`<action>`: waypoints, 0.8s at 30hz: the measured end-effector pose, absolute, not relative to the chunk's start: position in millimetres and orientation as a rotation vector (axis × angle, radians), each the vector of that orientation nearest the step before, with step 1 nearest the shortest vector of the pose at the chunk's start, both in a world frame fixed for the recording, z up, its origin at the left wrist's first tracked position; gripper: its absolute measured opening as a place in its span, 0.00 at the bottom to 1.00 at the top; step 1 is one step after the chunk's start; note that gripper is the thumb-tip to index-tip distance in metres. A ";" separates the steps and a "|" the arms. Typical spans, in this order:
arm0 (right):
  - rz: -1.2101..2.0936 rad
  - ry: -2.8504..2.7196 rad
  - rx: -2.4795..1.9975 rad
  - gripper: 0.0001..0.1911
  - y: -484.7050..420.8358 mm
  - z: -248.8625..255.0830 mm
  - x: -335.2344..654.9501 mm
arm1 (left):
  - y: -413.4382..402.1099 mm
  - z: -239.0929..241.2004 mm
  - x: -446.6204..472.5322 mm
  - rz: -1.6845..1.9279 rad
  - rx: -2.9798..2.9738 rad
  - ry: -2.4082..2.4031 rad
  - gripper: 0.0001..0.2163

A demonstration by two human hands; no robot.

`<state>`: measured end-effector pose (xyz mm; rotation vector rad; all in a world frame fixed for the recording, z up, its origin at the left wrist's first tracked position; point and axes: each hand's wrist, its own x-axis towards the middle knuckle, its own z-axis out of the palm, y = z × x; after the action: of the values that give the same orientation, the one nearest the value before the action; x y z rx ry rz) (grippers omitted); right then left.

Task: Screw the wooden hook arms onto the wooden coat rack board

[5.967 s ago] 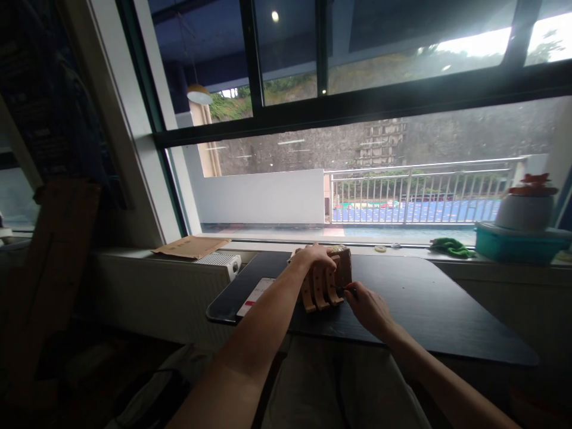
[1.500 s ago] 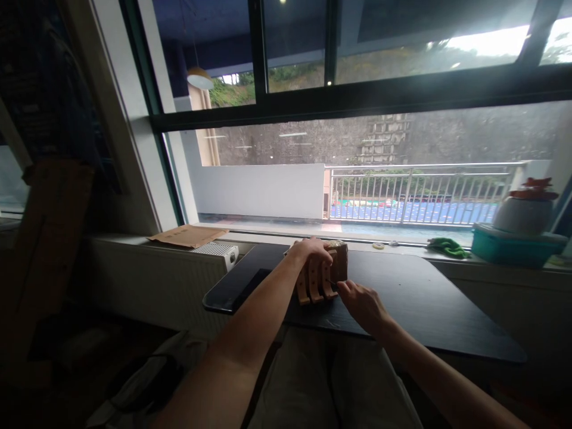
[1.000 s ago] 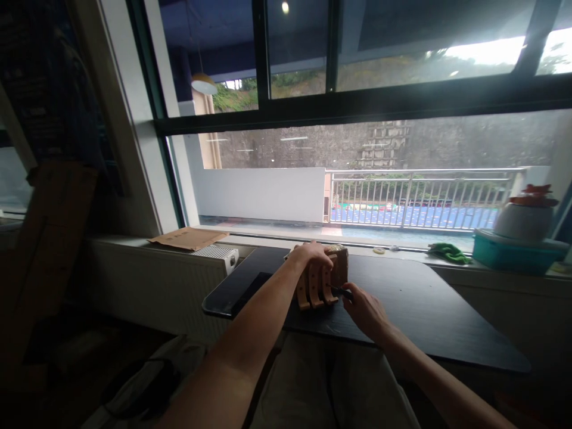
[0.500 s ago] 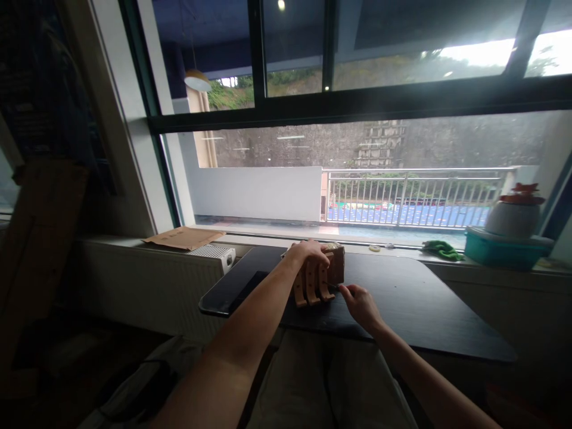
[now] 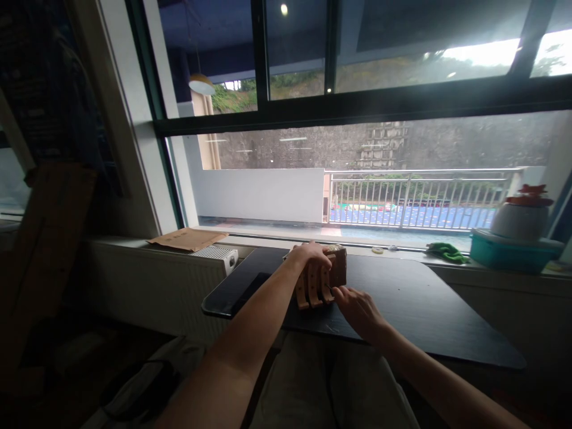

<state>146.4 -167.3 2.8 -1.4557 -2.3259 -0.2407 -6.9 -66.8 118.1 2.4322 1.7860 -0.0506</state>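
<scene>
On the dark table (image 5: 384, 298) sits a brown wooden piece with curved, hook-like slats (image 5: 313, 287) dotted with small dark holes. A brown block-like part (image 5: 340, 266) stands right behind the slats. My left hand (image 5: 311, 255) grips the top of the piece from above, fingers curled over it. Close to the rightmost slat, my right hand (image 5: 357, 305) is pinched around a thin dark tool, mostly hidden by the fingers. Its tip meets or nearly meets the slat; which one I cannot tell.
A dark flat object (image 5: 252, 292) lies on the table's left side. Along the sill are a brown paper envelope (image 5: 190, 239), a tape roll (image 5: 378, 250), a green cloth (image 5: 447, 252) and a teal box (image 5: 513, 253) under a white container (image 5: 522, 217). A radiator (image 5: 179, 286) stands at left.
My right hand has moved slightly left, closer to the rightmost slat, and its wrist has turned. My left hand keeps its grip on the wooden piece. The whole view has shifted a little.
</scene>
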 end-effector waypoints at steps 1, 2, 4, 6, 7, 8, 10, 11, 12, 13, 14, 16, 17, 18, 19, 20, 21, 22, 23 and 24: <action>-0.217 -2.296 -1.474 0.12 -167.3 0.2 145.3 | -66.5 118.0 -7.1 -0.049 2.434 1.778 0.36; -0.190 -2.251 -1.500 0.11 -167.3 -2.9 144.1 | -66.0 118.0 -7.2 -0.047 2.435 1.769 0.36; -0.128 -2.128 -1.571 0.11 -166.7 -9.8 141.4 | -65.1 117.8 -7.6 -0.047 2.437 1.755 0.37; -0.059 -1.992 -1.643 0.14 -164.8 -16.1 138.8 | -64.7 118.0 -8.1 -0.049 2.442 1.747 0.37; -0.023 -1.934 -1.669 0.15 -163.3 -18.6 138.0 | -64.9 118.3 -8.3 -0.051 2.445 1.745 0.37; 0.011 -1.890 -1.686 0.16 -161.6 -20.4 137.7 | -65.3 118.7 -8.6 -0.052 2.447 1.745 0.37; 0.068 -1.844 -1.695 0.17 -158.4 -22.0 139.2 | -66.6 119.6 -9.2 -0.054 2.449 1.751 0.38; 0.088 -1.838 -1.693 0.17 -157.3 -21.6 140.9 | -67.3 119.9 -9.4 -0.054 2.447 1.756 0.38; 0.102 -1.838 -1.691 0.17 -156.9 -20.4 143.1 | -67.7 120.0 -9.6 -0.053 2.444 1.760 0.37; 0.118 -1.839 -1.688 0.16 -157.2 -18.4 145.4 | -67.9 119.9 -9.6 -0.051 2.441 1.764 0.37; 0.118 -1.857 -1.682 0.15 -158.1 -15.9 147.8 | -67.8 119.6 -9.5 -0.048 2.438 1.765 0.37; 0.011 -1.990 -1.655 0.14 -161.2 -9.4 151.6 | -67.0 118.8 -9.3 -0.040 2.433 1.767 0.37; -0.077 -2.088 -1.629 0.14 -163.0 -5.9 152.6 | -66.5 118.4 -9.2 -0.037 2.430 1.769 0.37; -0.173 -2.187 -1.598 0.16 -164.7 -2.7 153.0 | -66.2 118.3 -9.1 -0.034 2.426 1.771 0.37; -0.239 -2.263 -1.568 0.18 -166.1 0.1 152.8 | -66.1 118.3 -9.2 -0.033 2.422 1.772 0.37; -0.279 -2.316 -1.545 0.20 -167.2 2.3 152.0 | -66.2 118.6 -9.4 -0.032 2.419 1.770 0.37; -0.273 -2.335 -1.535 0.21 -167.8 3.6 150.8 | -66.5 119.1 -9.7 -0.033 2.417 1.764 0.37; -0.247 -2.335 -1.532 0.22 -168.2 4.0 149.4 | -66.9 119.6 -10.1 -0.035 2.416 1.754 0.37; -0.223 -2.328 -1.535 0.22 -168.1 3.4 147.8 | -67.3 120.0 -10.6 -0.038 2.417 1.741 0.37; -0.193 -2.312 -1.545 0.21 -167.8 2.1 146.3 | -67.5 120.2 -11.1 -0.041 2.418 1.726 0.37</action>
<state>146.3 -167.8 2.1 -1.5451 -2.3115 -0.1931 -11.1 -67.5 120.2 2.4183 1.7256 -0.0412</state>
